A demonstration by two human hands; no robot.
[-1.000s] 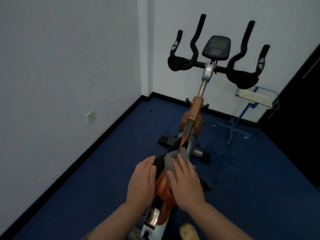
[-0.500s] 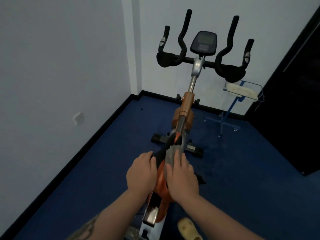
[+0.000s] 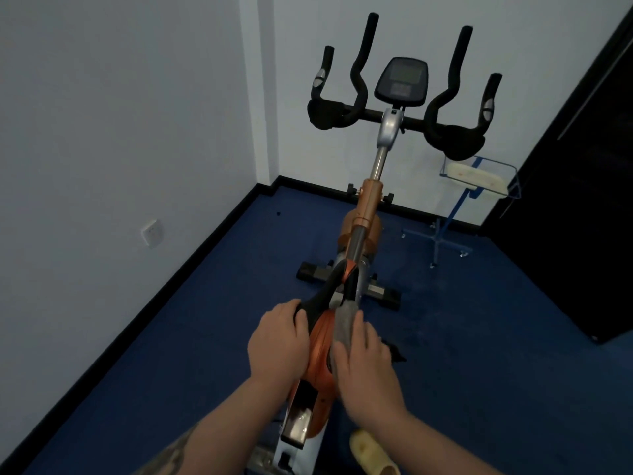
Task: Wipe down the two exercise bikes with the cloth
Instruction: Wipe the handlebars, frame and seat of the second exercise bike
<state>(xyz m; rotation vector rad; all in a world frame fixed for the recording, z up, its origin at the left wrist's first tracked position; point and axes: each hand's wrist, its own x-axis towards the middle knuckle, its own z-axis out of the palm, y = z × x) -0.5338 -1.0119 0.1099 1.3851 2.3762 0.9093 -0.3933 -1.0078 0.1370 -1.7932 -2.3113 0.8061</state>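
An exercise bike point(image 3: 368, 204) with an orange frame and black handlebars point(image 3: 397, 114) stands in front of me, facing the far wall. Its black and orange saddle point(image 3: 320, 334) lies under my hands. My left hand point(image 3: 277, 341) holds the saddle's left side, with the fingers curled over its black edge. My right hand point(image 3: 364, 365) presses a grey cloth point(image 3: 344, 322) flat against the saddle's right side, fingers straight. The saddle's nose shows ahead of the cloth. Only one bike is in view.
A blue stand with a wire basket point(image 3: 478, 174) is right of the bike by the far wall. A dark door point(image 3: 565, 217) fills the right side. White walls meet in a corner, with a socket point(image 3: 150, 231) on the left one. A yellow slipper point(image 3: 373, 454) shows below on blue carpet.
My right hand has drawn the cloth back along the saddle toward me, uncovering the nose. The left hand has stayed on the saddle's left side. The view has shifted slightly.
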